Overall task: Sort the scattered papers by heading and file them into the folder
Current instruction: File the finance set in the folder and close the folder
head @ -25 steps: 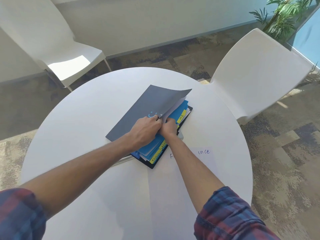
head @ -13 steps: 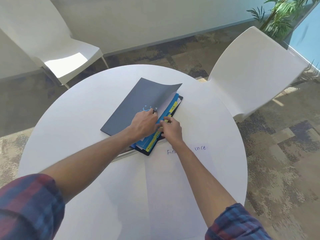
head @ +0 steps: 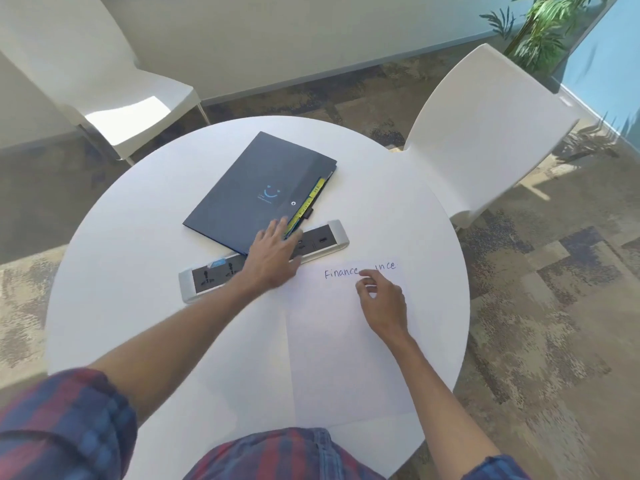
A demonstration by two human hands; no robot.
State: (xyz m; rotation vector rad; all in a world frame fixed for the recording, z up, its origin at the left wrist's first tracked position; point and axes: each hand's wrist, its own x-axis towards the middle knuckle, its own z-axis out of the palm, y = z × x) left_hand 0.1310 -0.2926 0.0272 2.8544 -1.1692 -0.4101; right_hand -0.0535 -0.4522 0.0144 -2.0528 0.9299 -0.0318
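A head-down view over a round white counter (head: 138, 271). A dark folder (head: 256, 188) lies closed on the far middle of the counter, set at an angle, with a small pale smile mark on its cover. Yellow tabs (head: 310, 199) stick out along its right edge.

The left hand (head: 273, 251) lies flat with its fingers (head: 277, 228) straight and slightly spread, the tips touching the folder's near right corner beside the tabs. The palm covers the middle of a long grey power strip (head: 214, 275) that runs across the counter just in front of the folder.

To the right, white papers (head: 346, 358) lie flat on the near half of the counter, well apart from the folder. Handwriting at the top reads "Finance", and a second word ending "nce" shows just beside it. The right hand (head: 382, 306) rests on the upper part of the papers, fingers curled, the tips drawn together at the top edge between the two words; whether they actually pinch a sheet cannot be told.

The papers' lower edge reaches close to the counter's near rim. Bare counter lies to the left of the strip and to the right of the folder. Two white chairs stand beyond the rim, one far left (head: 104, 81) and one far right (head: 485, 133), with a plant (head: 540, 26) in the far right corner.
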